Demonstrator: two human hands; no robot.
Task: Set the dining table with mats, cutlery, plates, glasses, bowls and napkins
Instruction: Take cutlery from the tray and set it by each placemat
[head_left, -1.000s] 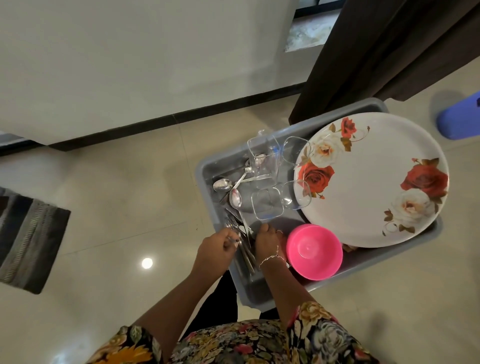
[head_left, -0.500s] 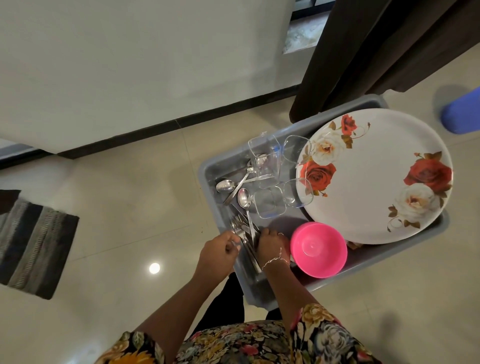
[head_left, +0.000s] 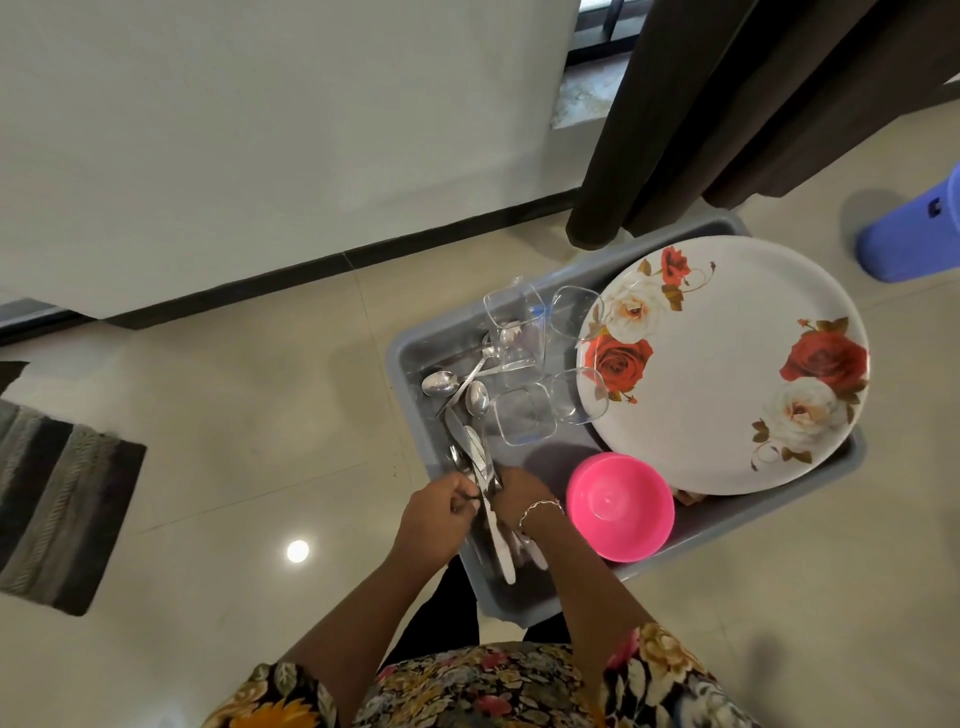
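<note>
A grey plastic tub (head_left: 410, 358) stands on the floor below me. Inside it lie loose steel spoons (head_left: 477, 397), several clear square glasses (head_left: 522, 423), a large white plate with red roses (head_left: 727, 374) and a pink bowl (head_left: 621, 506) turned upside down. My left hand (head_left: 439, 514) and my right hand (head_left: 519, 493) meet at the tub's near left side. Both grip a bundle of cutlery (head_left: 485, 467) whose handles stick out below the hands. My right wrist wears a thin bracelet.
A white wall with a dark skirting (head_left: 332, 260) runs behind the tub. Dark curtains (head_left: 727, 104) hang at the upper right. A blue plastic stool (head_left: 914, 234) stands at the right edge, and a striped grey mat (head_left: 57, 499) lies on the tiled floor at the left.
My hands have stayed at the tub's near left side and gathered the cutlery closer together. The view has shifted slightly.
</note>
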